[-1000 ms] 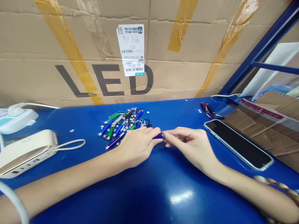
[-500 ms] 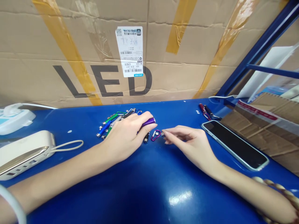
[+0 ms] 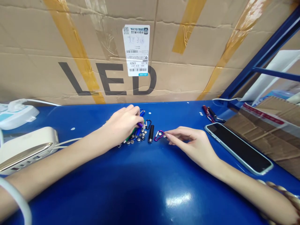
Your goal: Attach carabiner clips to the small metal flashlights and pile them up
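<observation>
My left hand [image 3: 125, 125] is closed around a small purple flashlight tube [image 3: 140, 125], mostly hidden by the fingers, above a pile of coloured mini flashlights. Pinched in the fingertips of my right hand [image 3: 191, 137] is a small silver end cap [image 3: 164, 135], partly covered. A purple carabiner [image 3: 159, 136] lies at these fingertips, apparently joined to the cap. Between the hands a black mini flashlight [image 3: 151, 133] lies on the table, near a black carabiner [image 3: 148, 124]. Loose silver button cells [image 3: 140, 135] cluster beside the pile, under and near my left hand.
A phone [image 3: 239, 147] lies to the right, before a cardboard piece [image 3: 276, 125]. Red and black flashlights [image 3: 208, 113] sit farther back. At left are a white power bank [image 3: 30, 147] and a power strip [image 3: 21, 115]. A large LED carton [image 3: 105, 47] stands behind the blue table [image 3: 140, 187].
My left hand has moved left with the purple tube, from beside the carabiner to the pile, uncovering the black flashlight and button cells. My right hand has stayed nearly still, holding the cap.
</observation>
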{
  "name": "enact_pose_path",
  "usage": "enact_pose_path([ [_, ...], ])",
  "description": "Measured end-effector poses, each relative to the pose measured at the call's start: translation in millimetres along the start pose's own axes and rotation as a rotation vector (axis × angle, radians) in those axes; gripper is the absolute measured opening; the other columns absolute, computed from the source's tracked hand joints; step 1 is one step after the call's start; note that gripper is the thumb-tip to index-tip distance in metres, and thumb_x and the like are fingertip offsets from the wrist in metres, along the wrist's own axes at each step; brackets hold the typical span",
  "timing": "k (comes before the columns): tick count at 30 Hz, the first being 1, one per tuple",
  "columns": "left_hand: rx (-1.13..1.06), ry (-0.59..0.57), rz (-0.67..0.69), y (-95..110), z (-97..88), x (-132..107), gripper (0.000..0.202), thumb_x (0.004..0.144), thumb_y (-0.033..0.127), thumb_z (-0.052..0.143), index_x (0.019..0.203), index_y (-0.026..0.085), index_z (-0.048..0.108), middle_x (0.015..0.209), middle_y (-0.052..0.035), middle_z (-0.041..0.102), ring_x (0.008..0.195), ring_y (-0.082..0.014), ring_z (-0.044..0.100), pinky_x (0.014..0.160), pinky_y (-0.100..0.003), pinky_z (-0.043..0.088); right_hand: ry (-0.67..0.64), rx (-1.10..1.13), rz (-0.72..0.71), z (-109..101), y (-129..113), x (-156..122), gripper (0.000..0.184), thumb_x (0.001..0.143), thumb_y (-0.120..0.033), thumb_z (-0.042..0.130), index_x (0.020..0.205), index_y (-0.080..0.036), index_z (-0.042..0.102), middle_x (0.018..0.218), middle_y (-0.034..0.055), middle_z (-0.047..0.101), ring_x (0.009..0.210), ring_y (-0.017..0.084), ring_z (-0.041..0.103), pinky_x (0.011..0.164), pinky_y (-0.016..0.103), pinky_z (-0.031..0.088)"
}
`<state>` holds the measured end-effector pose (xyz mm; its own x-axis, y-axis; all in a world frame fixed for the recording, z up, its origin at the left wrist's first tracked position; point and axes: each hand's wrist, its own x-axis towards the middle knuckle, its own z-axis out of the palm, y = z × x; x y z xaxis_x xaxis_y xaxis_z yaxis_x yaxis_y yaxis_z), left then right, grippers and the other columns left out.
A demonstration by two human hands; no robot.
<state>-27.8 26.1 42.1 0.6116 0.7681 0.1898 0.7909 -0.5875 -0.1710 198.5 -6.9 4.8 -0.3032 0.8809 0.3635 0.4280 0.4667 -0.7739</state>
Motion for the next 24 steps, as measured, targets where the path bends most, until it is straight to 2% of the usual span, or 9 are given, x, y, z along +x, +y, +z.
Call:
enact_pose_path([
  [4,0.015,0.123,0.074,-2,3.8,-2,0.03,0.083,0.006,0.041,0.091,0.019,0.067,0.095,-0.0082,0.052,0.087,-0.0226,0.047,0.07,-0.033,0.042,0.0,-0.022,-0.011,-3,-1,0,0.018,0.081,-0.031,0.059,0.084,-0.016,0.07,0.078,0.0035,0.067,0.063,0.013,0.062,0.056,0.024,0.052],
  [7,-0.014,0.159,0.11,-1,6.1,-3,0.036,0.083,0.004,0.035,0.094,0.017,0.066,0.1,-0.0099,0.052,0.091,-0.0233,0.047,0.072,-0.034,0.041,-0.019,-0.057,0.003,-5,-1,0,0.019,0.082,-0.031,0.057,0.088,-0.017,0.069,0.082,0.0032,0.066,0.065,0.013,0.062,0.058,0.024,0.051],
  [12,0.033,0.09,0.092,0,7.0,-4,0.037,0.081,0.004,0.035,0.096,0.018,0.066,0.099,-0.0089,0.055,0.086,-0.0217,0.05,0.07,-0.033,0.039,-0.083,-0.164,0.018,-7,5,2,0.018,0.084,-0.029,0.056,0.092,-0.019,0.068,0.082,0.0018,0.065,0.064,0.011,0.059,0.057,0.022,0.048],
  [17,0.066,0.087,0.133,-1,2.8,-7,0.041,0.074,-0.001,0.039,0.09,0.022,0.069,0.094,-0.0072,0.057,0.083,-0.0213,0.05,0.073,-0.036,0.033,-0.108,-0.277,-0.005,-10,13,5,0.017,0.083,-0.028,0.056,0.091,-0.018,0.068,0.079,0.0017,0.063,0.058,0.009,0.053,0.053,0.022,0.044],
  [21,0.064,0.033,0.164,1,-2.0,-10,0.043,0.07,-0.002,0.041,0.09,0.025,0.069,0.094,-0.0059,0.057,0.081,-0.0204,0.051,0.076,-0.038,0.032,-0.143,-0.261,-0.027,-11,14,7,0.018,0.084,-0.026,0.054,0.092,-0.018,0.068,0.081,0.0023,0.063,0.059,0.009,0.053,0.053,0.022,0.043],
  [24,0.082,0.031,0.173,4,-4.1,-12,0.043,0.069,0.0,0.042,0.096,0.022,0.067,0.099,-0.0074,0.057,0.085,-0.022,0.05,0.076,-0.039,0.033,-0.191,-0.236,-0.066,-10,12,7,0.02,0.086,-0.023,0.051,0.097,-0.019,0.067,0.088,0.0027,0.064,0.064,0.011,0.056,0.056,0.022,0.045],
])
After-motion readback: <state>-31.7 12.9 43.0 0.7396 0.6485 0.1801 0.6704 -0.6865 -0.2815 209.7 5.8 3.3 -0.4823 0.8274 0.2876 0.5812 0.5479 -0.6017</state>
